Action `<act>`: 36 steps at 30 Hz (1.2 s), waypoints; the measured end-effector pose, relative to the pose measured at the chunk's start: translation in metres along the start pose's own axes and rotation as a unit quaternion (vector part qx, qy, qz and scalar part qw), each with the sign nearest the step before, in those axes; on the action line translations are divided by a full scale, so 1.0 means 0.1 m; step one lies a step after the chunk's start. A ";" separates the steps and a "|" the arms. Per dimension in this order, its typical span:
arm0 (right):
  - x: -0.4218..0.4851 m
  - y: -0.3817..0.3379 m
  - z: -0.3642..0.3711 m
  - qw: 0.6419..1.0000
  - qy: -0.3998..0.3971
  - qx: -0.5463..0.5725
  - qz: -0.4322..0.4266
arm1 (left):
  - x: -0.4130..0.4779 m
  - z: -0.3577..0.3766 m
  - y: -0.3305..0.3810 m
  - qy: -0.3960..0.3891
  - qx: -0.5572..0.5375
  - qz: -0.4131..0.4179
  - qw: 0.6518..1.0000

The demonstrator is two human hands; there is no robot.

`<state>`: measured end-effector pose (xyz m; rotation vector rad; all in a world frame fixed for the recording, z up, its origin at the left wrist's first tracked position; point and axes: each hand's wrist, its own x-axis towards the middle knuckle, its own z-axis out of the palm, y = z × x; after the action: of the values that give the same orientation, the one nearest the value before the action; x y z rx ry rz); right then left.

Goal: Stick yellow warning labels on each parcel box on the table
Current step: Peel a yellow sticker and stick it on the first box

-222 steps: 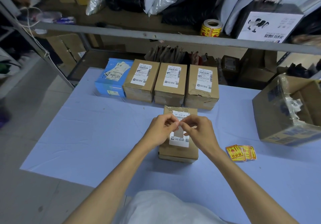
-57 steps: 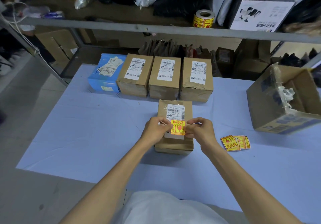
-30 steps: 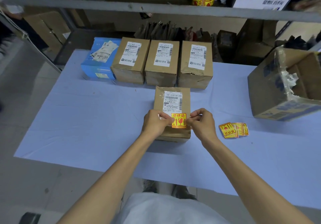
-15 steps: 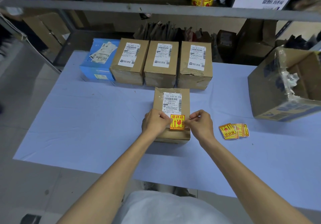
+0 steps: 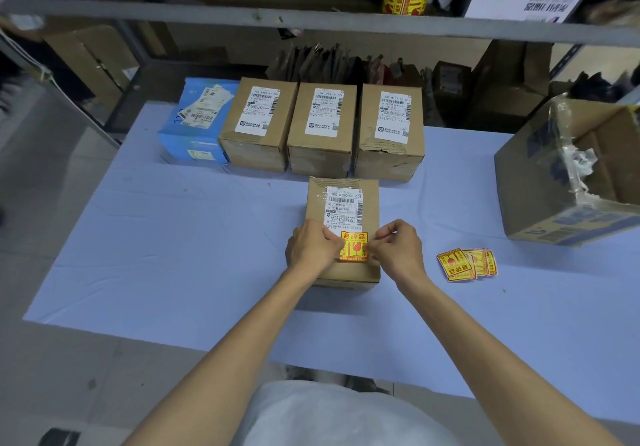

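My left hand (image 5: 311, 246) and right hand (image 5: 398, 251) are bare, forearms unsleeved; pale grey top at six o'clock.

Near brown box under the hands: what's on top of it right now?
On the near brown box lie a white shipping label and a yellow warning label at that label's lower end. The left hand and right hand cover the sticker's side edges.
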<state>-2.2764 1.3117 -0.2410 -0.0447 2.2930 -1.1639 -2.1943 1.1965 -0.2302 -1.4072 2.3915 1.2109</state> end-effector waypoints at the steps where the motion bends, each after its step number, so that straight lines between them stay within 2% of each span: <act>1: 0.00 0.00 0.00 1.000 0.000 -0.003 -0.002 | 0.00 0.00 0.00 0.001 0.006 -0.002 1.000; 11: 0.07 0.03 0.02 0.999 0.002 -0.029 -0.016 | 0.02 0.03 -0.01 0.003 0.025 0.009 1.000; 21: 0.04 0.05 0.03 0.988 0.040 -0.127 -0.072 | 0.08 0.01 -0.08 0.005 0.048 0.013 0.999; 28: 0.07 0.15 -0.03 1.000 0.002 0.003 -0.007 | 0.09 0.00 -0.11 0.041 0.026 0.012 0.999; 33: 0.12 0.02 0.10 0.991 0.030 -0.127 -0.011 | 0.10 -0.01 -0.05 0.059 0.044 0.002 0.997; 36: 0.20 0.01 0.08 0.994 0.029 -0.106 -0.026 | 0.12 -0.02 -0.05 0.054 0.030 -0.011 0.998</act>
<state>-2.2889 1.3009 -0.2544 -0.1542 2.4733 -0.9531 -2.1961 1.1857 -0.2374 -1.5124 2.4537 1.0766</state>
